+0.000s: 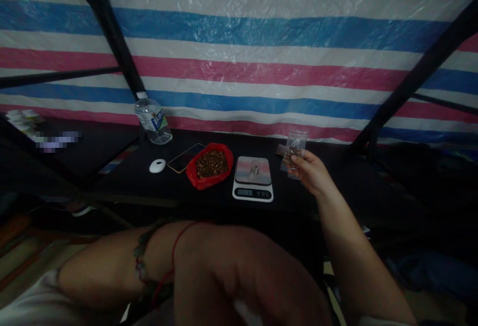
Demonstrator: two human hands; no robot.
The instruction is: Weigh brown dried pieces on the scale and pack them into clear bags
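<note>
My right hand (308, 169) pinches a small clear zip bag (298, 143) with brown bits in its lower part, held over the table's right half. Just behind it lies another small bag (281, 150) of similar bits. Left of that hand stands a white digital scale (253, 194) with a small metal piece (255, 168) on its pan; the display is too small to read. A red plastic bag (201, 183), open at the top, is full of brown grains or seeds (212, 163). My left hand (246, 271) looms close to the camera, dark and blurred, its fingers not distinct.
On the black table (123, 179) are a phone (185, 158), a white oval object (157, 165) and a clear plastic bottle (154, 121). Striped plastic sheeting (242, 57) hangs behind, with dark metal posts (115, 42) at the sides. White containers (23, 119) stand far left.
</note>
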